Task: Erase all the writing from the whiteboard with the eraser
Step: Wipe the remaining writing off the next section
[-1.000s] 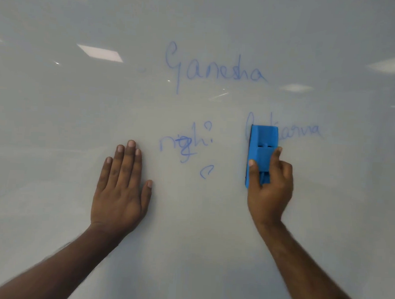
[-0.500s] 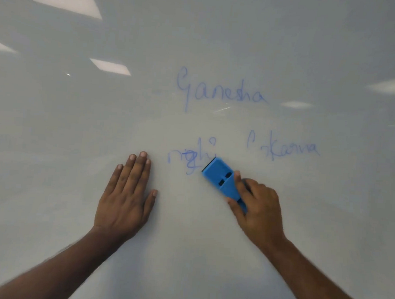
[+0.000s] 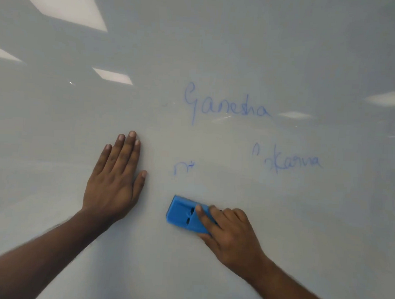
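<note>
Broadly, the whiteboard looks glossy and slick, with blue writing above. My left hand presses flat, fingers straight. My right hand grips the blue eraser by its long edges, below the leftover stroke; it seems a light, rigid plastic block.

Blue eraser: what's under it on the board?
The blue eraser, gripped by the right hand, lies against the whiteboard. Bare board surrounds it; any ink beneath is covered.
</note>
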